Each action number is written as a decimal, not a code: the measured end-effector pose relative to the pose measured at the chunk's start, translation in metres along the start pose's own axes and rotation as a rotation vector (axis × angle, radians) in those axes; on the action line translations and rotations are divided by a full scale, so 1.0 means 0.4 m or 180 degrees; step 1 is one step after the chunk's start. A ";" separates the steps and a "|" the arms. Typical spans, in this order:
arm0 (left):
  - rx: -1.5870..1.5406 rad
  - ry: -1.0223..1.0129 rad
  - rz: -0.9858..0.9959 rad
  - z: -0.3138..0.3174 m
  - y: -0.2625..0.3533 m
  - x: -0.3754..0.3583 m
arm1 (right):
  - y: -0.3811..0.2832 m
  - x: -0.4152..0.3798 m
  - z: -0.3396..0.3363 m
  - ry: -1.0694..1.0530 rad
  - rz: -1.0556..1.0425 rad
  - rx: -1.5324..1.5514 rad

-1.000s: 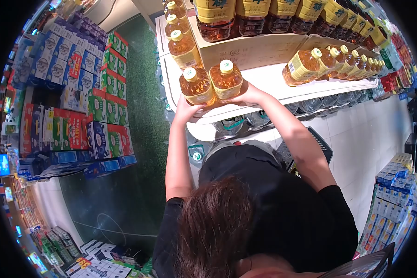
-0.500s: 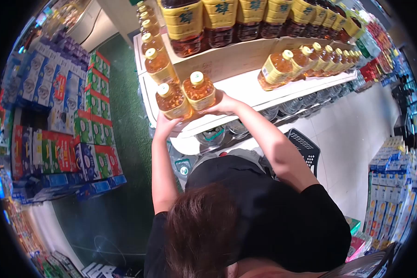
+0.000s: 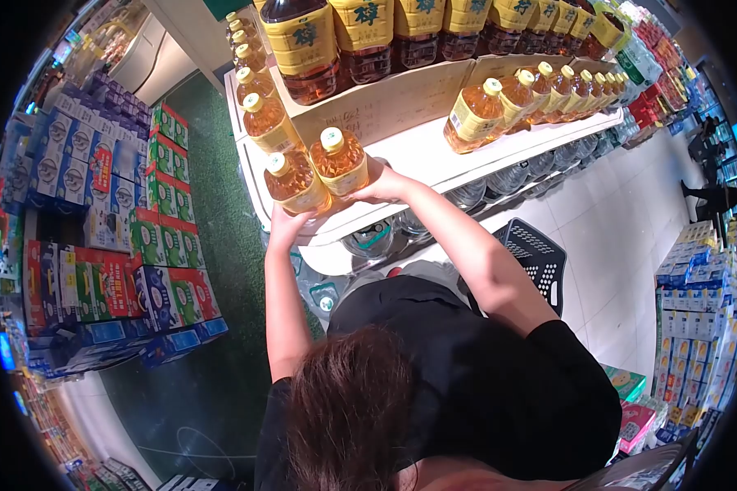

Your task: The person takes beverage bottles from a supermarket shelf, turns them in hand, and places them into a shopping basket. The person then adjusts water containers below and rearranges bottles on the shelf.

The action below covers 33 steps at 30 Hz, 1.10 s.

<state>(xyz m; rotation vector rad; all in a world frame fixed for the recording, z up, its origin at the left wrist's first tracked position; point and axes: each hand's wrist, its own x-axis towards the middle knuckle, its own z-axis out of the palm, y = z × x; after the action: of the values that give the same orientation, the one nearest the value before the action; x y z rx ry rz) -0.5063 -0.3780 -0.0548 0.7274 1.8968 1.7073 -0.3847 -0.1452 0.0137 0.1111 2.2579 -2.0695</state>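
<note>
Two bottles of amber cooking oil with pale yellow caps stand side by side at the front left corner of the white shelf (image 3: 409,178). My left hand (image 3: 288,222) is wrapped round the lower side of the left oil bottle (image 3: 296,186). Against the outer side of the right oil bottle (image 3: 340,165) is my right hand (image 3: 382,182), with its fingers curled round the base and partly hidden. Both bottles are upright and touch or nearly touch each other. Behind them, a row of similar bottles (image 3: 268,123) runs back along the shelf's left edge.
Large dark bottles with yellow labels (image 3: 303,45) stand on a raised cardboard tier (image 3: 401,98). More small oil bottles (image 3: 477,116) line the shelf's right part. Big clear bottles (image 3: 368,241) sit below. A black crate (image 3: 532,260) is on the floor; stacked cartons (image 3: 172,237) stand left.
The view has shifted slightly, so the shelf and bottles appear a little further left. Both hands stay on the same two bottles, which hold nearly the same place on the shelf.
</note>
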 end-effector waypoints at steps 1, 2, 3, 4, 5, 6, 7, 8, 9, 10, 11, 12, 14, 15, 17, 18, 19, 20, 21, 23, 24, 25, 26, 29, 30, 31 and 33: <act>0.0008 0.0043 0.0068 0.002 0.000 -0.001 | 0.015 0.004 0.000 -0.0013 -0.0029 0.0127; 0.0017 0.0086 0.0135 0.004 0.000 -0.002 | 0.033 0.008 0.001 -0.0025 -0.0058 0.0253; 0.0025 0.0127 0.0203 0.008 0.005 -0.004 | 0.032 0.007 0.004 -0.0037 -0.0086 0.0380; 0.0011 0.0134 0.0202 0.011 0.009 -0.006 | 0.031 0.005 0.007 -0.0001 -0.0113 0.0332; -0.0004 0.0144 0.0203 0.013 0.014 -0.007 | 0.029 0.003 0.009 0.0034 -0.0140 0.0281; -0.0021 0.0156 0.0206 0.014 0.017 -0.007 | 0.024 0.001 0.010 0.0066 -0.0167 0.0228; -0.0032 0.0148 0.0209 0.014 0.015 -0.006 | 0.026 0.001 0.010 0.0070 -0.0197 0.0227; -0.0043 0.0141 0.0212 0.014 0.013 -0.005 | 0.029 0.002 0.010 0.0073 -0.0228 0.0226; -0.0054 0.0134 0.0217 0.015 0.015 -0.006 | 0.033 0.003 0.010 0.0076 -0.0260 0.0224; -0.0095 0.0148 0.0211 0.017 0.017 -0.008 | 0.038 0.004 0.011 0.0066 -0.0303 0.0261; -0.0136 0.0162 0.0207 0.019 0.019 -0.009 | 0.043 0.006 0.010 0.0055 -0.0347 0.0296; -0.0178 0.0176 0.0205 0.021 0.021 -0.010 | 0.043 0.006 0.010 0.0044 -0.0392 0.0330; -0.0074 0.0155 0.0179 0.017 0.020 -0.008 | 0.041 0.007 0.011 0.0077 -0.0313 0.0291; -0.0023 0.0147 0.0168 0.015 0.018 -0.007 | 0.033 0.005 0.013 0.0093 -0.0276 0.0270; -0.0040 0.0191 0.0177 0.014 0.011 -0.006 | 0.016 -0.002 0.013 0.0072 -0.0133 0.0387; -0.0048 0.0212 0.0181 0.012 0.005 -0.005 | 0.011 -0.004 0.013 0.0061 -0.0099 0.0426; -0.0050 0.0200 0.0129 0.009 -0.002 -0.003 | 0.006 -0.006 0.012 0.0050 -0.0064 0.0465; -0.0052 0.0186 0.0077 0.005 -0.008 -0.001 | 0.004 -0.007 0.011 0.0038 -0.0067 0.0484; -0.0054 0.0172 0.0026 0.004 -0.009 0.000 | 0.007 -0.005 0.008 0.0015 -0.0084 0.0492; -0.0043 0.0149 -0.0028 0.002 -0.013 0.000 | 0.029 0.004 0.001 -0.0043 -0.0132 0.0499; -0.0037 0.0138 -0.0054 0.000 -0.016 0.000 | 0.023 0.005 0.000 -0.0079 -0.0165 0.0497; -0.0030 0.0089 -0.0070 -0.001 -0.019 0.000 | 0.018 0.001 -0.002 -0.0066 -0.0043 0.0532; -0.0018 0.0045 -0.0077 -0.003 -0.021 0.001 | 0.011 -0.004 -0.005 -0.0056 0.0069 0.0564; 0.0023 0.0072 -0.0014 -0.007 -0.026 0.005 | 0.025 0.008 -0.015 -0.0060 0.0055 0.0542; 0.0035 0.0104 0.0012 -0.004 -0.019 0.002 | 0.022 0.010 -0.015 -0.0066 0.0001 0.0520; -0.0059 0.0050 -0.0031 0.000 -0.009 0.000 | 0.019 0.008 -0.017 -0.0118 0.0101 0.0755; 0.0049 0.0121 -0.0002 0.002 0.000 0.002 | 0.019 0.009 -0.015 -0.0081 0.0055 0.0566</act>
<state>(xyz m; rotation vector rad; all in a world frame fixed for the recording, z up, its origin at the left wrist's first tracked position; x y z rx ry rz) -0.5062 -0.3769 -0.0551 0.7049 1.9376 1.7196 -0.3877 -0.1385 0.0064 0.1135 2.0479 -2.2457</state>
